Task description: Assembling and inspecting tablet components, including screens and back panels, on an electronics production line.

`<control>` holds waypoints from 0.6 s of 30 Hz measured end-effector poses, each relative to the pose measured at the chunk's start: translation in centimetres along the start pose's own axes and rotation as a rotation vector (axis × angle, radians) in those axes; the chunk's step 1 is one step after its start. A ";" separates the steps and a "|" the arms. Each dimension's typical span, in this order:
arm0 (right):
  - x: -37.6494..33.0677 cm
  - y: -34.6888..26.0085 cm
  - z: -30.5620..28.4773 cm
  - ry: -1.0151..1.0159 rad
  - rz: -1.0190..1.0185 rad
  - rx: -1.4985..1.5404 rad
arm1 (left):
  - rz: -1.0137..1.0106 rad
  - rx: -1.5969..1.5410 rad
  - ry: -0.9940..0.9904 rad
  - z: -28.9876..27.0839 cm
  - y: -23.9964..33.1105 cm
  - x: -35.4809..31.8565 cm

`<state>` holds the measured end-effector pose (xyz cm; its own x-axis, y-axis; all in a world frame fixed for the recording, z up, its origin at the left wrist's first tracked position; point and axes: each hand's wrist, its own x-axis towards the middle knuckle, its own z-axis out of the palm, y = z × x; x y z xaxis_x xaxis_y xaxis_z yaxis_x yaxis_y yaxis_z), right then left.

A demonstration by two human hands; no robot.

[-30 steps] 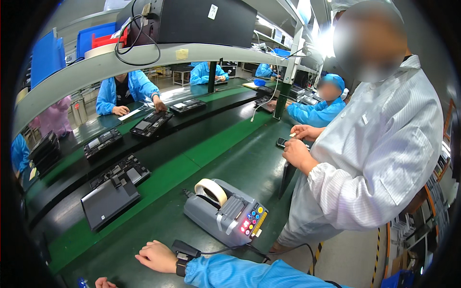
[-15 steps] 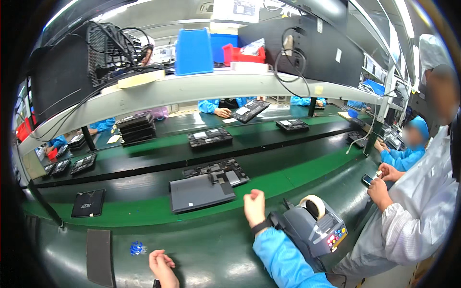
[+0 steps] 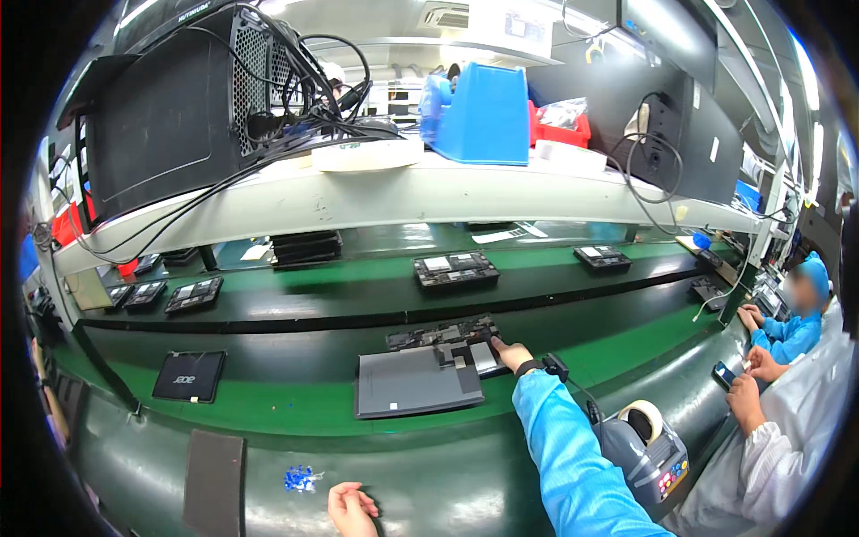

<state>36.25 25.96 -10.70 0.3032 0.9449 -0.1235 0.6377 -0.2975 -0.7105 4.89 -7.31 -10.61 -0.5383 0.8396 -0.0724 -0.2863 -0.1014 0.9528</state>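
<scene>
Touching the right end of the open, black, circuit-filled device (image 3: 431,337), your right hand (image 3: 514,355) is nearer, its grip unclear. The long axis runs left-to-right, ahead of your empty, loosely curled left hand (image 3: 352,509).

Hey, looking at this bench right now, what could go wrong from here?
The right hand is at the edge of the open device, so a careless press might harm its exposed insides. A black cord runs close to the tape dispenser and could snag as that hand moves. The left hand is near the small blue pieces and might scatter them.
</scene>
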 end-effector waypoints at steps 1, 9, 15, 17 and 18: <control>0.0 0.0 0.3 -0.008 0.001 0.000 | -0.002 0.017 -0.003 0.2 0.2 0.0; -5.4 -1.7 1.1 -0.208 0.209 0.905 | 0.006 -0.011 0.000 0.3 0.5 0.2; -15.5 -1.3 0.1 -0.292 0.151 1.063 | 0.027 -0.238 -0.063 -0.9 1.4 0.1; -20.1 -0.2 -1.3 -0.316 0.110 1.112 | 0.037 -0.249 -0.059 -1.4 3.2 -0.9; -22.5 0.1 -2.3 -0.313 0.122 1.124 | 0.043 -0.265 -0.054 -1.9 4.0 -1.5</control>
<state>31.12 4.34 -6.46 0.0321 0.9575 -0.2867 -0.4152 -0.2481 -0.8752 3.07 -10.03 -7.29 -0.5136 0.8580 -0.0106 -0.4654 -0.2682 0.8435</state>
